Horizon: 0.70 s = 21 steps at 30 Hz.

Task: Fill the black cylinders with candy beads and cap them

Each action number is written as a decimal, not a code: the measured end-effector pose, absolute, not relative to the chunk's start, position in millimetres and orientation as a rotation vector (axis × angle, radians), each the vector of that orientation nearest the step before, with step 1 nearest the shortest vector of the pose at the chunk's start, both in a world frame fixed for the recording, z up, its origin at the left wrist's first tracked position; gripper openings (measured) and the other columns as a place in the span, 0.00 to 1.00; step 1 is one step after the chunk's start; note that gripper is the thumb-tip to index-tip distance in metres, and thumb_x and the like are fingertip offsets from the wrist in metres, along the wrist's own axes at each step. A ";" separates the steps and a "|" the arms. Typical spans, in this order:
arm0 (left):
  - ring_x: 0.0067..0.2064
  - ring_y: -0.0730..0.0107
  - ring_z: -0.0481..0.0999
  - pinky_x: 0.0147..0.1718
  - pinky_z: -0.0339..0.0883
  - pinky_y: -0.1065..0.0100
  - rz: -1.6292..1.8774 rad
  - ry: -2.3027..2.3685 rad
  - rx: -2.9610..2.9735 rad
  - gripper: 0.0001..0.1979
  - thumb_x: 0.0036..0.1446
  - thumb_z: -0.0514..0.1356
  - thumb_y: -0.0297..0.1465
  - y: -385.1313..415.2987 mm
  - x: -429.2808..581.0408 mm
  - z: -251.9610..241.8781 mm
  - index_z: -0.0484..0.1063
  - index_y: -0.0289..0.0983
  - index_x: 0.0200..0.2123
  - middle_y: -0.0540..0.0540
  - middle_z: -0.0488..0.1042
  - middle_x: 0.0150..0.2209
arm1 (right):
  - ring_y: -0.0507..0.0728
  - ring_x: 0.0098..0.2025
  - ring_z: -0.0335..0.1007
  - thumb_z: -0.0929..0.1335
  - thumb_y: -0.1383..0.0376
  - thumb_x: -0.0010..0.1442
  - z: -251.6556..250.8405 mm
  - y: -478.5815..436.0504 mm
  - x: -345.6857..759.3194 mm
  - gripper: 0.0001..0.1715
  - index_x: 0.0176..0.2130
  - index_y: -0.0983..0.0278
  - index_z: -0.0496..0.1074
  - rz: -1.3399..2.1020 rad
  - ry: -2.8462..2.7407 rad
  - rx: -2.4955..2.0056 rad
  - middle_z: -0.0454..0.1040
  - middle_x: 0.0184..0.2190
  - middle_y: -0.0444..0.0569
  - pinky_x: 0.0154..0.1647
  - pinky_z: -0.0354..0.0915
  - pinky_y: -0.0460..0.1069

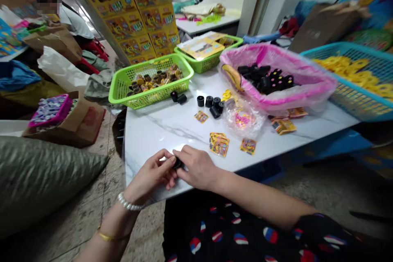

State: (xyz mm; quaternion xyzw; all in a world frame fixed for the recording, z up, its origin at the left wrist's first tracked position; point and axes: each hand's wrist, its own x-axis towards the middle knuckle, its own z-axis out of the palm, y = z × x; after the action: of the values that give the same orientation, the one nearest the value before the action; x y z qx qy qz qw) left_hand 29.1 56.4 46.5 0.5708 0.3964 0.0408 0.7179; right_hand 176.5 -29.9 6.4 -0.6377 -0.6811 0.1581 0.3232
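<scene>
At the table's near edge, my left hand [161,168] and my right hand [194,166] are closed together on one small black cylinder [177,163]. Fingers cover most of it, so its ends are hidden. Beyond my hands lie a fanned stack of yellow printed cards [219,145], a single card [201,116] and another card [248,146]. Several black cylinders [209,101] stand or lie in a group farther back. A clear plastic bag [244,118] holding small pink and yellow pieces is beside them.
A green basket [150,100] of wrapped cylinders stands at the back left of the white table [153,131]. A pink, plastic-lined basket [276,100] holds black cylinders; a blue basket [380,106] holds yellow pieces. Yellow boxes [132,12] are stacked behind. A person [72,22] sits far left.
</scene>
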 end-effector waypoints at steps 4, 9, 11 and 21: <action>0.19 0.74 0.72 0.17 0.64 0.76 0.126 0.861 1.254 0.21 0.54 0.63 0.49 56.3 28.2 46.2 0.60 0.39 0.34 0.53 0.73 0.20 | 0.55 0.37 0.69 0.66 0.63 0.58 9.4 -27.2 176.6 0.19 0.50 0.61 0.71 0.383 -1.832 -1.699 0.72 0.38 0.47 0.35 0.62 0.47; 0.19 0.71 0.74 0.17 0.65 0.75 0.131 0.905 1.201 0.22 0.53 0.63 0.50 57.8 28.6 47.8 0.63 0.37 0.34 0.49 0.75 0.21 | 0.53 0.33 0.67 0.68 0.63 0.56 15.2 -24.0 181.0 0.12 0.41 0.60 0.75 0.476 -1.802 -1.701 0.71 0.32 0.45 0.33 0.58 0.46; 0.21 0.69 0.76 0.18 0.67 0.73 0.127 0.928 1.163 0.23 0.57 0.59 0.51 60.4 29.1 47.3 0.64 0.35 0.35 0.45 0.76 0.22 | 0.52 0.31 0.66 0.68 0.63 0.54 18.2 -20.7 185.1 0.08 0.36 0.61 0.76 0.555 -1.806 -1.684 0.70 0.30 0.45 0.32 0.57 0.46; 0.16 0.74 0.71 0.14 0.60 0.78 0.251 0.928 1.302 0.21 0.53 0.64 0.47 43.6 33.0 44.8 0.63 0.37 0.31 0.50 0.73 0.18 | 0.52 0.31 0.64 0.68 0.67 0.52 20.0 -24.3 187.4 0.23 0.48 0.57 0.75 0.541 -1.812 -1.605 0.69 0.30 0.42 0.35 0.58 0.45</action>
State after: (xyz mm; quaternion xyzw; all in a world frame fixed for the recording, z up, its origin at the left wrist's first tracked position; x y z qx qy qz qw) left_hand 33.0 43.6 44.8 0.5822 0.4151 0.1125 0.6900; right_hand 187.4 -24.3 20.0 -0.6119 -0.6911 0.2065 0.3246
